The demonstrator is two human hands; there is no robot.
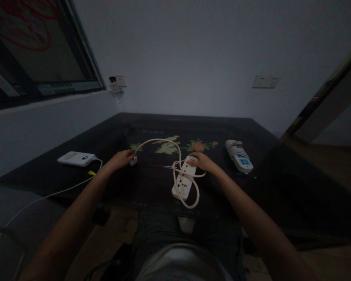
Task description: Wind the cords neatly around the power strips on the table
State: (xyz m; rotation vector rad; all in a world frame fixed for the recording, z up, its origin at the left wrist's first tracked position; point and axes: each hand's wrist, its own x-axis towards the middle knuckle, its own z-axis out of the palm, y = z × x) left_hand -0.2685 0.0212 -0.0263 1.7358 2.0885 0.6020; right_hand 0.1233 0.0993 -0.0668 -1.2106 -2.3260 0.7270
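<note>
A white power strip [183, 185] lies at a slant on the dark table, sockets facing up. My right hand [199, 160] is closed round its far end. Loose loops of the strip's white cord [196, 197] rest over its body. From there the cord arcs up and to the left. At its other end is a white plug [133, 160], which my left hand [123, 159] pinches between closed fingers just above the tabletop.
A second power strip [239, 157], its cord wound round it, lies to the right. On the left is a white power bank [76, 158] with a cable running off the table [152, 187]. Wall sockets [265, 81] sit on the back wall; a window [41, 47] is at left.
</note>
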